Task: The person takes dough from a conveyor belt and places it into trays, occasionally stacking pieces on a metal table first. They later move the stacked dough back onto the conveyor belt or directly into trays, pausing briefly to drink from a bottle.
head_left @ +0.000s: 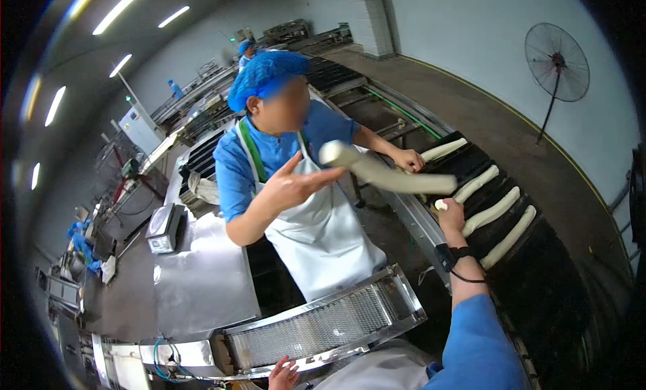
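My right hand (452, 218), with a dark band on its wrist, reaches over the black conveyor. Its fingers are closed around the near end of a pale dough strip (479, 183). Close by lie two more dough strips, one beside the hand (494, 210) and one nearer my forearm (511, 237). My left hand (284, 374) is low in view by the metal mesh chute (316, 326), fingers loosely apart and nothing in them. A blurred, thick dough length (390, 175) is in the air between the co-worker's raised hand (296, 185) and the conveyor.
A co-worker in a blue cap and white apron (316, 235) stands opposite, one hand (409, 160) at a farther dough strip (444, 150). A scale (163, 228) sits on the steel table (202, 276). A standing fan (557, 60) is by the wall.
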{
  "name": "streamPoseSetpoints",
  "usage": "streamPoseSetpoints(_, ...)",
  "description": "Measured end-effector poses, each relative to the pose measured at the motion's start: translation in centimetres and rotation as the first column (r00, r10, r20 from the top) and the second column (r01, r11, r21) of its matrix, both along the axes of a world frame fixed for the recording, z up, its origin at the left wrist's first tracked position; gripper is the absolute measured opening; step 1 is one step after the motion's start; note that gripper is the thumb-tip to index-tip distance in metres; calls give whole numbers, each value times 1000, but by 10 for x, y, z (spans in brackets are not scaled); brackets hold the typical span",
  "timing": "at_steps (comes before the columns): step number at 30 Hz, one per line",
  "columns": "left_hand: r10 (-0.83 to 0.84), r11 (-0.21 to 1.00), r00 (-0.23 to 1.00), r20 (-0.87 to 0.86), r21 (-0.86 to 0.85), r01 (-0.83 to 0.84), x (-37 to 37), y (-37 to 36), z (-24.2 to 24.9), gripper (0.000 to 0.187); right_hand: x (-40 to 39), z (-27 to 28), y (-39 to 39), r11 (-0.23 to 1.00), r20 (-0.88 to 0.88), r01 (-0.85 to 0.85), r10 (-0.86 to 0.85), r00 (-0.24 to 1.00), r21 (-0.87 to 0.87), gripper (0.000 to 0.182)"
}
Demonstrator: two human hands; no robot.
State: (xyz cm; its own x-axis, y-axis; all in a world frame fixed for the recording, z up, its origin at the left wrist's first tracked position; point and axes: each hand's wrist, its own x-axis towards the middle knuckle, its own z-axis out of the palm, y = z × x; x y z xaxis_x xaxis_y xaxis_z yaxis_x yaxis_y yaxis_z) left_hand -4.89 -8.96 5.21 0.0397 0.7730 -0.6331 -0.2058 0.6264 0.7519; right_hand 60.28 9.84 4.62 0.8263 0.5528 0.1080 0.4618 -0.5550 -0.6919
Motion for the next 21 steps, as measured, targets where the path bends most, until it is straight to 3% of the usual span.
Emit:
streamPoseSetpoints(5, 18, 999, 999, -50, 43, -16, 16, -8, 22, 48, -3, 18, 28, 904, 28, -172, 198, 980, -390, 38)
streamPoseSetpoints(6, -2, 998, 999, -52, 65, 6, 18, -12, 28, 49, -6, 6, 38, 903, 32, -183, 212, 977, -388, 38)
streamPoseSetpoints(8, -22, 998, 999, -31, 57, 24, 13, -14, 16, 50, -24, -12, 44, 908, 331, -139, 283, 901, -396, 42)
streamPoseSetpoints(9, -11, 998, 1000, -23, 59, 13, 9, -10, 2, 50, -33, -14, 42, 907, 338, -146, 292, 895, -396, 42)
streamPoseSetpoints(11, 65, 998, 997, -49, -10, -65, 11, -6, -5, 53, -69, 2, 20, 827, 339, -356, 516, 786, -435, 47)
streamPoseSetpoints(13, 72, 995, 992, -103, -55, -78, 26, -2, 16, 53, -89, -54, 6, 820, 197, -570, 569, 798, -58, 45)
streamPoseSetpoints(15, 5, 997, 974, -228, -72, -22, 30, -3, 20, 52, -117, -63, -32, 768, 117, -639, 630, 767, 52, 42)
streamPoseSetpoints(17, 14, 997, 978, -207, -66, -29, 22, -1, -1, 54, -136, -73, -72, 759, 69, -649, 646, 760, 47, 39)
streamPoseSetpoints(19, -91, 996, 955, -284, -25, 87, 14, 2, -19, 54, -145, -79, -113, 790, -59, -607, 612, 788, 84, 35)
streamPoseSetpoints(21, -82, 994, 940, -331, 44, 102, 2, 6, -52, 50, -144, -89, -152, 812, -103, -574, 583, 806, 104, 32)
